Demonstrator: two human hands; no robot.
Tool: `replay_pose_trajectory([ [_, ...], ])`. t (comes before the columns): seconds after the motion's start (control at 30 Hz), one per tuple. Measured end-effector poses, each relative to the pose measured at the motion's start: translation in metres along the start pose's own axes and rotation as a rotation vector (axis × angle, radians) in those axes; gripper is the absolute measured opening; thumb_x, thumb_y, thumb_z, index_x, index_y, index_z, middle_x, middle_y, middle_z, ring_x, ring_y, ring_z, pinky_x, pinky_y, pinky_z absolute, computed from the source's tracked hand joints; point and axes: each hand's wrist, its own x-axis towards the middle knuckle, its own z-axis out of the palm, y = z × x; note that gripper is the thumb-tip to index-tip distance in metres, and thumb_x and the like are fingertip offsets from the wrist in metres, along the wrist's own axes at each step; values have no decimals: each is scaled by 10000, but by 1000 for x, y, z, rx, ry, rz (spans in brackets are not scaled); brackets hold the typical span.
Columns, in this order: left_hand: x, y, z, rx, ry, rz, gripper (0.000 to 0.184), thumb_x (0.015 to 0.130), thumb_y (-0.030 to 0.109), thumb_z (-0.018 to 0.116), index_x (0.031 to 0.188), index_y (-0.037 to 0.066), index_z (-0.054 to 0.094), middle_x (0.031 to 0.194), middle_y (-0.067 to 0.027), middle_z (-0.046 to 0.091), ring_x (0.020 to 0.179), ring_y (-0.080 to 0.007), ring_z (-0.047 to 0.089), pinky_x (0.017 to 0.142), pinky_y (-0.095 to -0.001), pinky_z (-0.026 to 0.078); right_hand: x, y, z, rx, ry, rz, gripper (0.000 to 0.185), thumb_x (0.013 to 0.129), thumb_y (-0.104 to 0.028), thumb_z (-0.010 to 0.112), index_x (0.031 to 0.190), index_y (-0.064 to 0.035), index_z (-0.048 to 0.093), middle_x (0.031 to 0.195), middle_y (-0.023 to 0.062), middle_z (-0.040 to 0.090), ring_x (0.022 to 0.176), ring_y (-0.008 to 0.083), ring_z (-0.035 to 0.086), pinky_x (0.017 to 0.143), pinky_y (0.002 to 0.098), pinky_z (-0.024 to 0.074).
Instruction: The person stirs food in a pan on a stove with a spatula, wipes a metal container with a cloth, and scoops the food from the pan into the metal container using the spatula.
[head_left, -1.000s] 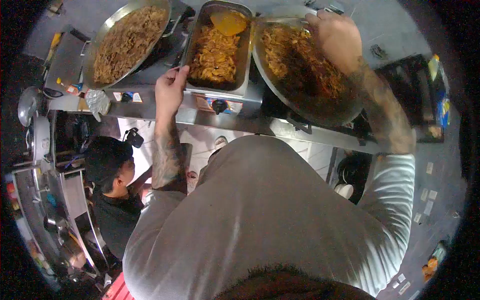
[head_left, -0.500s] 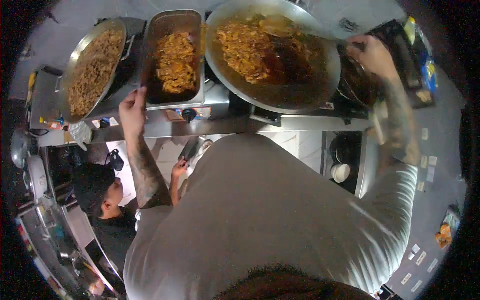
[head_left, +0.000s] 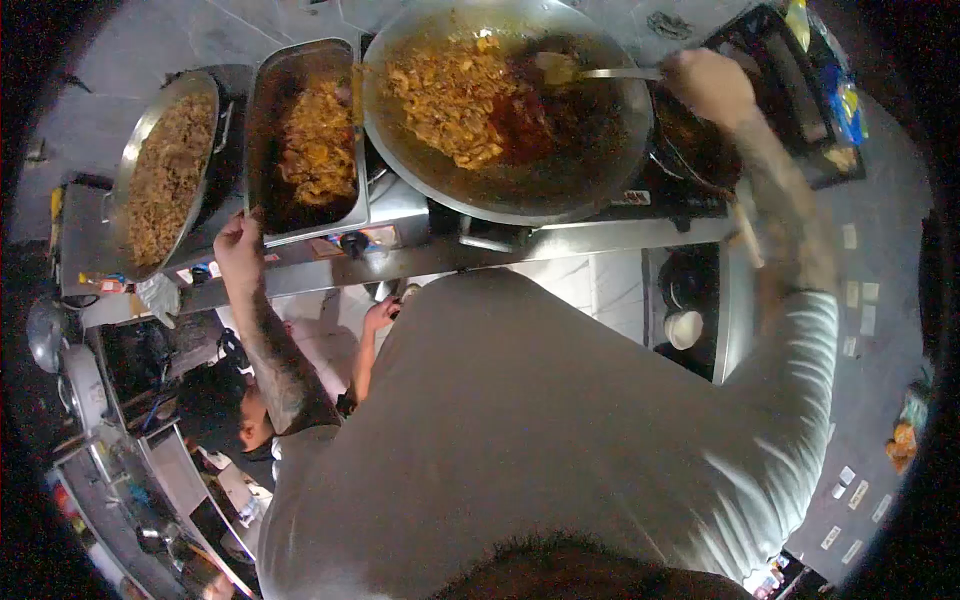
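Observation:
My right hand is closed around the flat metal handle of a ladle. The ladle's rounded head lies inside a wide metal wok, at the far right of the food. Saucy chopped meat fills the wok's left half, with dark red oil beside it. To the left, a deep rectangular metal pan holds more of this meat. With thumb and fingers, my left hand pinches that pan's near left corner.
A round metal pan of browned mince stands far left. Right of the wok are a dark pot and a black tray. The steel counter edge runs before me. Another person is below left, one hand near my body.
The view has shifted, so the pans appear further left. My right hand has drawn the ladle's head to the right in the wok. My left hand still grips the pan's corner.

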Motion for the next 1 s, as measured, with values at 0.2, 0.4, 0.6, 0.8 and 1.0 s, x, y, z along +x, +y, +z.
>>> replay_pose_trajectory([
  [0.2, -7, 12, 1, -44, -49, 32, 232, 864, 197, 653, 712, 35, 591, 662, 47, 488, 540, -35, 362, 424, -211, 308, 58, -51, 108, 480, 119, 49, 288, 817, -290, 656, 1063, -144, 685, 964, 153, 672, 888, 336, 646, 763, 422, 515],
  [0.4, 3, -2, -4, -15, -43, 51, 224, 856, 192, 668, 710, 49, 578, 637, 51, 480, 530, -26, 370, 382, -213, 336, 30, -96, 72, 940, 62, -71, 262, 836, -272, 643, 1035, -106, 684, 1015, 129, 684, 884, 310, 665, 781, 428, 532],
  [0.6, -2, 8, -3, -8, -69, -21, 224, 867, 193, 664, 704, 73, 569, 628, 58, 466, 521, -35, 358, 426, -215, 287, 15, -110, 60, 1081, 27, -30, 333, 842, -298, 671, 1112, -104, 681, 952, 139, 700, 768, 197, 653, 738, 326, 500],
  [0.8, -1, 7, -4, 56, -137, 91, 216, 870, 190, 658, 720, 49, 592, 633, 63, 459, 539, -34, 360, 483, -203, 246, -8, -95, 47, 1033, 8, 81, 352, 852, -267, 667, 1138, -63, 659, 944, 123, 706, 757, 176, 652, 744, 308, 499],
  [1.0, -3, 9, -6, 51, -119, 79, 186, 872, 171, 641, 778, 10, 635, 681, 63, 494, 617, -34, 379, 556, -204, 280, -12, -55, 84, 1157, 127, 87, 274, 861, -179, 670, 1083, -19, 669, 917, 103, 703, 809, 148, 640, 764, 283, 490],
])
